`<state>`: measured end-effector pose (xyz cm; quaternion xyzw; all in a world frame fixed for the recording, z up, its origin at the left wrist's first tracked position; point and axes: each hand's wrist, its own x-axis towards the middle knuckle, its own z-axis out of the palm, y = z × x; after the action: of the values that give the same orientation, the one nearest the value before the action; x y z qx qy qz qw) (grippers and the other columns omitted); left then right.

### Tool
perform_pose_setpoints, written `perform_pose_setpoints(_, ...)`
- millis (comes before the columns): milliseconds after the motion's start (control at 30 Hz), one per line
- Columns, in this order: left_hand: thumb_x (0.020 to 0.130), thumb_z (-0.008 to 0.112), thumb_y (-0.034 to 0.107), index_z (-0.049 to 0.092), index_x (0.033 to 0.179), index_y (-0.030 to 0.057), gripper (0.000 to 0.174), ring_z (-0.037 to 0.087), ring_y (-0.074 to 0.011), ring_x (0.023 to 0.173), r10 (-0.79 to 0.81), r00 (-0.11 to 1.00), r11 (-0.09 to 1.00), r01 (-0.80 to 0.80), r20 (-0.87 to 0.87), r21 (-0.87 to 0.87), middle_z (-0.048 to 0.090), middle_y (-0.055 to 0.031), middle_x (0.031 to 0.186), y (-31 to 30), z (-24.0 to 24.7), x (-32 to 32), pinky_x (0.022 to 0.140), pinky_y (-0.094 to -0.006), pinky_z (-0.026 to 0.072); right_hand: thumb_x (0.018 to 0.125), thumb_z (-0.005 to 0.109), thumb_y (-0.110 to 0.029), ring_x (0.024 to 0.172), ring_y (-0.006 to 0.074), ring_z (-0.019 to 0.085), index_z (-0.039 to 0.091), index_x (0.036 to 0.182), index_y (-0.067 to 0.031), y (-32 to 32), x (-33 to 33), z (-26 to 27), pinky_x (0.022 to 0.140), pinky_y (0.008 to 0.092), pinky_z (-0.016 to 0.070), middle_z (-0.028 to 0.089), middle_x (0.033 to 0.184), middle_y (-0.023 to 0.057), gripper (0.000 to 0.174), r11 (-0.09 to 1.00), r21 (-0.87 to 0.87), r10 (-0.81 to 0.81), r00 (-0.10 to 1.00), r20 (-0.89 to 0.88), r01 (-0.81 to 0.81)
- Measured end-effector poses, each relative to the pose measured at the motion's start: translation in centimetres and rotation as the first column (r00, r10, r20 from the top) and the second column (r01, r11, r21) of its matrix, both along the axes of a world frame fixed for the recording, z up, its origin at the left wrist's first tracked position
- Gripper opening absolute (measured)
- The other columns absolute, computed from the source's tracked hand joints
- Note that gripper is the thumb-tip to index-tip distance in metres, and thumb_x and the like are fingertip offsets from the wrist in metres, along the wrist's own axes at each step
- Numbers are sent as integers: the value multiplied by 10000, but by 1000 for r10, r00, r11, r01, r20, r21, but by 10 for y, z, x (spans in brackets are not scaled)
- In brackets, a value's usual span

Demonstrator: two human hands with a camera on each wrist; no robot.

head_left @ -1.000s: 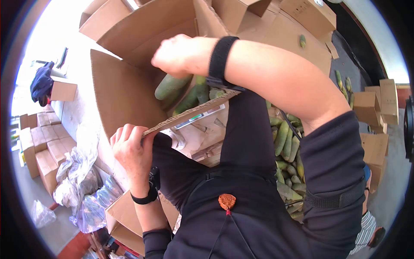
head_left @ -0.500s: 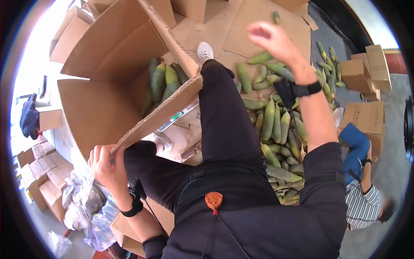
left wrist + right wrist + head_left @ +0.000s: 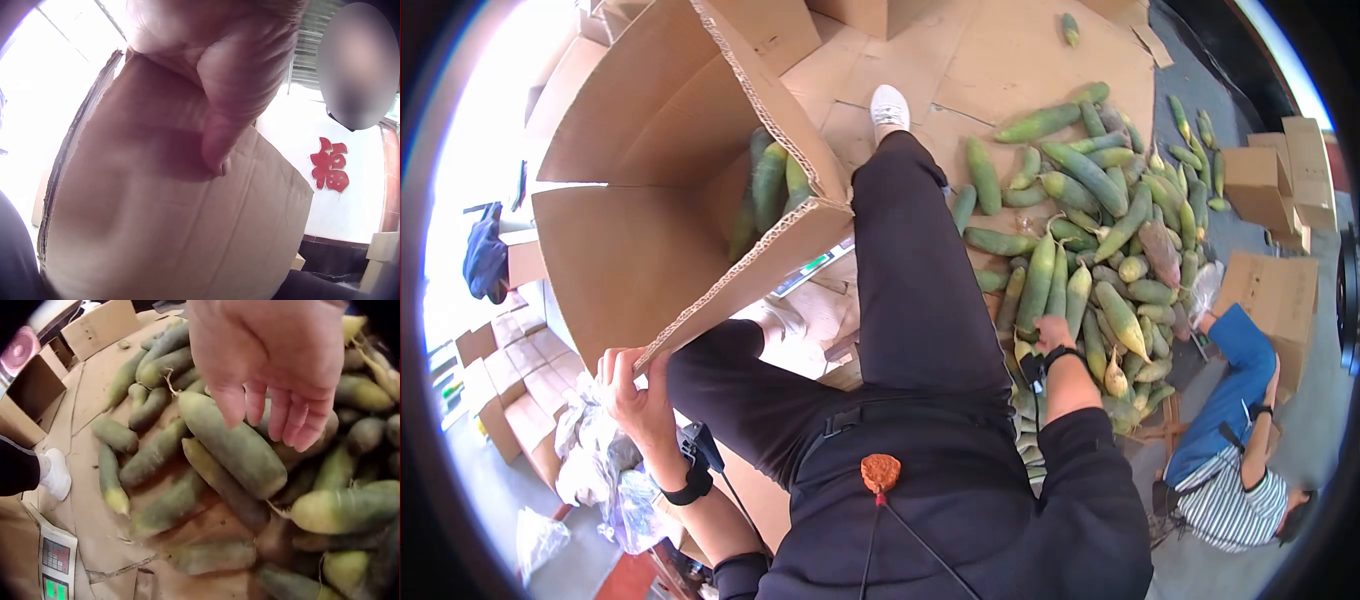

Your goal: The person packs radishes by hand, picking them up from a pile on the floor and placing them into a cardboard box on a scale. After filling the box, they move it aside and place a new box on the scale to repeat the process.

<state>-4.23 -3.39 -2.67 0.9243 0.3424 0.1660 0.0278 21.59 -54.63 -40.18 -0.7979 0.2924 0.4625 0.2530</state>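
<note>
My left hand (image 3: pixel 635 392) grips the top edge of a cardboard box (image 3: pixel 615 255), its thumb (image 3: pixel 224 134) lying flat against the cardboard in the left wrist view. Inside the box are several green radishes (image 3: pixel 769 180), partly hidden by the near wall. To the right, my right hand (image 3: pixel 1054 331) is low over a large pile of green radishes (image 3: pixel 1107 308). In the right wrist view its fingers (image 3: pixel 299 419) hang loosely extended, right at a thick green radish (image 3: pixel 231 447), with nothing grasped between them.
A digital scale (image 3: pixel 57 556) shows beside the box. My white shoe (image 3: pixel 890 106) stands on the cardboard floor covering. At the right, a person in a striped shirt (image 3: pixel 1230 490) is near the pile. More boxes (image 3: pixel 1268 300) stand behind, and plastic bags (image 3: pixel 590 455) lie at the left.
My right hand has come out of the box and swung across to the right, down onto the radish pile. The left hand keeps hold of the box edge. The head view has shifted toward the pile.
</note>
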Motion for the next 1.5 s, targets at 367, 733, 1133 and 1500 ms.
perform_pose_setpoints(367,630,774,58,598,747,47,212,542,-266,751,68,998,998,-68,-12,0,559,-72,731,2,0,2,696,-362,408,683,785,-36,835,244,624,425,1331,14,54,-29,-15,690,410,516,599,1104,131,743,910,-10,-389,861,326,415)
perform_pose_setpoints(733,606,779,97,612,745,71,218,554,-261,751,39,999,999,-39,7,4,563,-58,718,5,3,2,723,-368,413,728,777,-286,700,198,613,589,991,-81,69,0,7,523,320,474,635,847,50,383,781,305,-600,790,125,545)
perform_pose_setpoints(1133,613,781,158,617,710,85,205,578,-247,771,-1,999,999,-2,51,48,579,-39,729,9,9,-2,746,-374,418,803,691,-357,669,189,628,589,983,-111,116,63,157,524,285,473,660,849,52,321,618,711,-509,860,37,335)
perform_pose_setpoints(1500,617,772,172,601,694,104,199,574,-235,760,-23,991,999,19,132,32,577,-20,730,12,5,-8,738,-368,420,778,620,-398,739,107,593,554,1204,43,290,111,444,575,238,480,634,917,62,617,381,583,79,654,753,-717)
